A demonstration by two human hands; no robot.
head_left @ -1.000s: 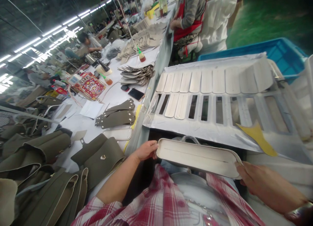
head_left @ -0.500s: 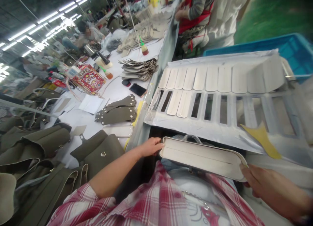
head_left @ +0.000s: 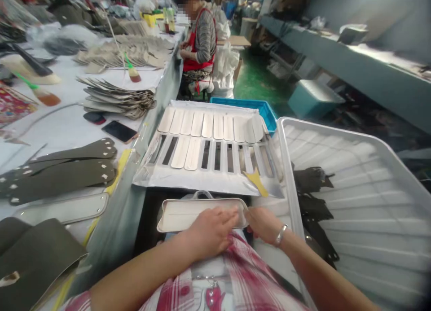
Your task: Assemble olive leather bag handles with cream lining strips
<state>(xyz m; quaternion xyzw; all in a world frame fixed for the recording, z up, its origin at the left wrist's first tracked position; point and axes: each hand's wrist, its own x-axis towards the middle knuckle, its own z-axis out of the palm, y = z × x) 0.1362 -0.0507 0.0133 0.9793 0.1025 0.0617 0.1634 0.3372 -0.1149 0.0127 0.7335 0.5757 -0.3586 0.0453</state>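
Note:
A long cream panel with rounded ends lies across my lap, in front of the slotted rack. My left hand lies flat on its right half, fingers pressing down. My right hand grips the panel's right end, a bracelet on its wrist. Just beyond, a white slotted rack holds several cream strips in two rows, with a yellow scrap lying on its front edge.
A white tray at my right holds dark pieces. On the white table at the left lie olive leather panels, a phone, stacked pieces and glue brushes. A person in a red apron works farther along, near a blue crate.
The view has swung to the right. My left hand has slid from the panel's left end onto its right half, close to my right hand, which still holds the right end.

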